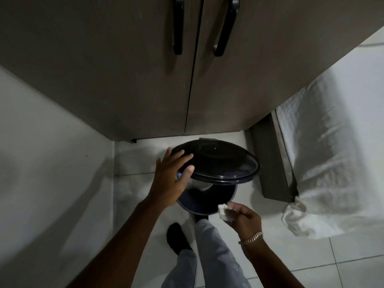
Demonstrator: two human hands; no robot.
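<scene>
A small round pedal bin (207, 204) stands on the tiled floor below a cabinet. Its black lid (220, 163) is raised and tilted, showing the dark inside. My left hand (172, 177) holds the lid's left edge, fingers on top and thumb under the rim. My right hand (243, 215) pinches a crumpled white tissue (224, 212) at the bin's front right rim. My right foot sits at the bin's pedal, mostly hidden by my leg.
A brown two-door cabinet (145, 80) with black handles (178, 28) rises behind the bin. A white wall (41, 163) closes the left side. A bed with white sheets (332, 142) and its brown frame (274, 163) stand at the right. My black-socked left foot (176, 238) stands on the floor.
</scene>
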